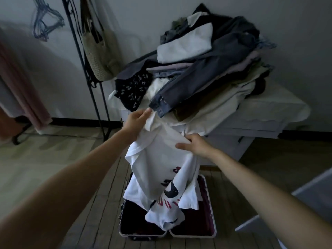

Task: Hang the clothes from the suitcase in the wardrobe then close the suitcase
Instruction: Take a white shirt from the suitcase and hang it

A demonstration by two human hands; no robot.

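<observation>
floor (68, 177): pale wooden planks, running under everything.
on the floor: open suitcase (210, 209), both halves flat, dark red lining; black rack (100, 112) legs at the wall.
surface (269, 112): white top of a low cabinet against the wall.
on the surface: clothes heap (206, 69), with dark jeans on top.

White T-shirt (158, 159) with red-and-black print, maroon-lined suitcase (206, 221), dark grey jeans (206, 74).

- Both bare arms reach forward, well apart at the elbows, hands closing in.
- Left hand (137, 121) is raised higher, fingers (146, 112) pinching cloth.
- Right hand (195, 145) sits lower, knuckles up, fingers curled into fabric.
</observation>
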